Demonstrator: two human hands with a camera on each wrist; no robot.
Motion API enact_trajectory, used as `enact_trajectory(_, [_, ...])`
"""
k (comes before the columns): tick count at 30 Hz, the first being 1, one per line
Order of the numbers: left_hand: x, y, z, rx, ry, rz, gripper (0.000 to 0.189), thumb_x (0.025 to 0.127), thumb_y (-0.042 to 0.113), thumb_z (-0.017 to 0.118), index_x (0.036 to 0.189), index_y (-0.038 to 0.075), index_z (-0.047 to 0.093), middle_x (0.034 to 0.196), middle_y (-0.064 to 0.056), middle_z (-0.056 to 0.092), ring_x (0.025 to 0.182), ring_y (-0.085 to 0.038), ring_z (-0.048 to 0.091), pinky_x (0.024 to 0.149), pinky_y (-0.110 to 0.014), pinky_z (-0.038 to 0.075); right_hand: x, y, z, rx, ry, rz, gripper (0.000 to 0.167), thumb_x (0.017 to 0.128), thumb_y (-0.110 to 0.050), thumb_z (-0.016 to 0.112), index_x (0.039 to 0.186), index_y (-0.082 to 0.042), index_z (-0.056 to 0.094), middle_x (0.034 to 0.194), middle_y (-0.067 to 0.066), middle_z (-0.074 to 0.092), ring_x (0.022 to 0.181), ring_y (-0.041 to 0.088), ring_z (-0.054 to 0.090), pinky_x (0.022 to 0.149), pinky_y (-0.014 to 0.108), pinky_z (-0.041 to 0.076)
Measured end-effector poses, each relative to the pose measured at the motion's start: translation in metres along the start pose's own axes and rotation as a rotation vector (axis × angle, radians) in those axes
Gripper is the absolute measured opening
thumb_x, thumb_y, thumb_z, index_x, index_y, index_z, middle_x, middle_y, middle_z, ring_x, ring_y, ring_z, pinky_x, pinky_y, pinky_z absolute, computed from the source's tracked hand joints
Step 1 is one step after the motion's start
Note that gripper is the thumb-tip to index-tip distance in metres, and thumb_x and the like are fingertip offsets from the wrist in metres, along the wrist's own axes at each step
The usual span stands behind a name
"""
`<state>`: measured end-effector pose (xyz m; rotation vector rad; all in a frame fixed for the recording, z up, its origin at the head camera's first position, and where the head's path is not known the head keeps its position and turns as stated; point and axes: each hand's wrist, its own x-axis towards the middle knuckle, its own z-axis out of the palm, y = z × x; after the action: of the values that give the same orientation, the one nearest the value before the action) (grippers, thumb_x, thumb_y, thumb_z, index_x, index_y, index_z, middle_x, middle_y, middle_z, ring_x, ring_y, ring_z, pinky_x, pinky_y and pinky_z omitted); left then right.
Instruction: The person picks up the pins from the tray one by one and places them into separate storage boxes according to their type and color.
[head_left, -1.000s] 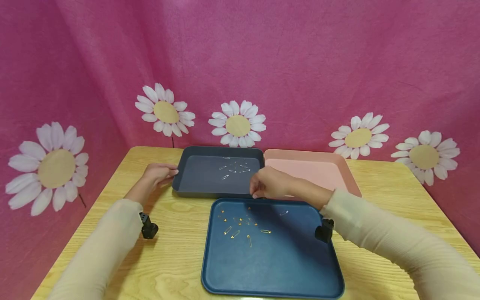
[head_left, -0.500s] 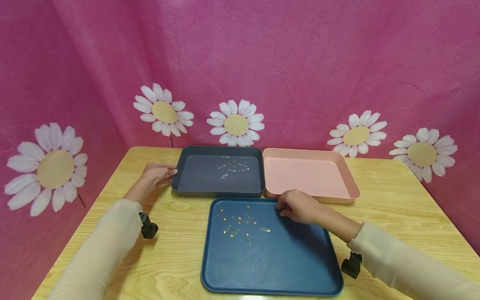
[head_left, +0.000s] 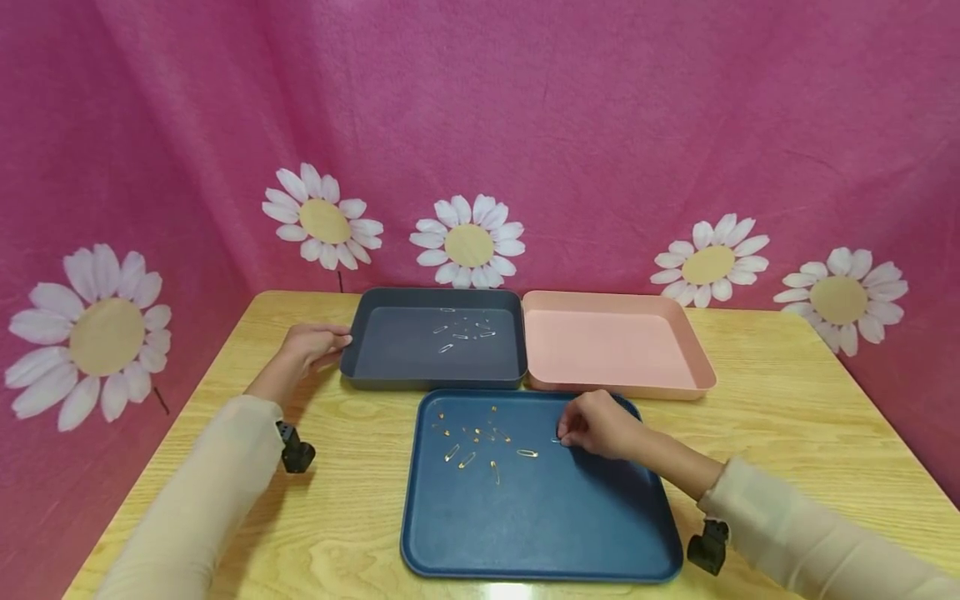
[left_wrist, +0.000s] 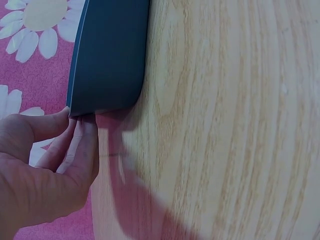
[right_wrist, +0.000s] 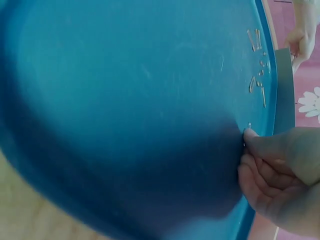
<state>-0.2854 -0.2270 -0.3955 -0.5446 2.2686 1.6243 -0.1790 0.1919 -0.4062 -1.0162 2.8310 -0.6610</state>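
My left hand (head_left: 313,346) pinches the left rim of the dark grey tray (head_left: 390,383); in the left wrist view the thumb lies at its rim and the fingers (left_wrist: 85,145) are under it. My right hand (head_left: 596,423) is low over the back right of the blue tray (head_left: 540,533). Its thumb and fingertips pinch a silver safety pin (right_wrist: 249,125), whose end peeks out beside the thumb. Several gold safety pins (head_left: 527,453) are scattered over the blue tray's back left. Several silver safety pins (head_left: 446,347) lie inside the grey tray, toward its right half.
A pink tray (head_left: 615,342) stands right beside the grey one, both behind the blue tray. All three are on a wooden table (head_left: 330,517). A pink curtain (head_left: 600,125) with daisies hangs close behind the table and along its left side.
My right hand has moved from the grey tray's front right corner to the right and nearer, down to the silver safety pin on the blue tray. The left hand has stayed at the rim.
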Motion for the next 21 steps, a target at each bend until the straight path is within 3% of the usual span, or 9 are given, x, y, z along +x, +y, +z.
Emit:
enact_trajectory(5, [0.001, -0.001, -0.001, -0.001, 0.005, -0.003, 0.045, 0.096, 0.012, 0.054, 0.140, 0.005, 0.048, 0.146, -0.016, 0.047, 0.118, -0.015, 0.057, 0.103, -0.028, 0.048, -0.002, -0.006, 0.002, 0.046, -0.043, 0.039, 0.010, 0.075, -0.008, 0.080, 0.073, -0.009, 0.070, 0.067, -0.002, 0.068, 0.059, -0.004, 0.050, 0.054, 0.012, 0.047])
enact_trajectory(13, [0.001, -0.002, 0.000, -0.028, -0.003, -0.007, 0.046, 0.097, 0.009, 0.053, 0.141, 0.003, 0.046, 0.147, -0.018, 0.045, 0.131, -0.023, 0.048, 0.108, -0.033, 0.044, -0.004, -0.013, 0.003, 0.063, -0.061, 0.092, 0.011, 0.076, -0.010, 0.079, 0.071, -0.009, 0.070, 0.065, -0.003, 0.065, 0.058, -0.003, 0.047, 0.052, 0.012, 0.044])
enact_trajectory(21, [-0.001, 0.000, 0.001, -0.044, -0.015, 0.002, 0.046, 0.096, 0.010, 0.053, 0.142, 0.005, 0.046, 0.148, -0.016, 0.044, 0.130, -0.020, 0.050, 0.106, -0.030, 0.045, 0.000, -0.021, 0.003, 0.049, -0.123, 0.090, 0.015, 0.080, -0.004, 0.073, 0.069, -0.011, 0.065, 0.062, -0.005, 0.058, 0.056, -0.001, 0.043, 0.050, 0.014, 0.040])
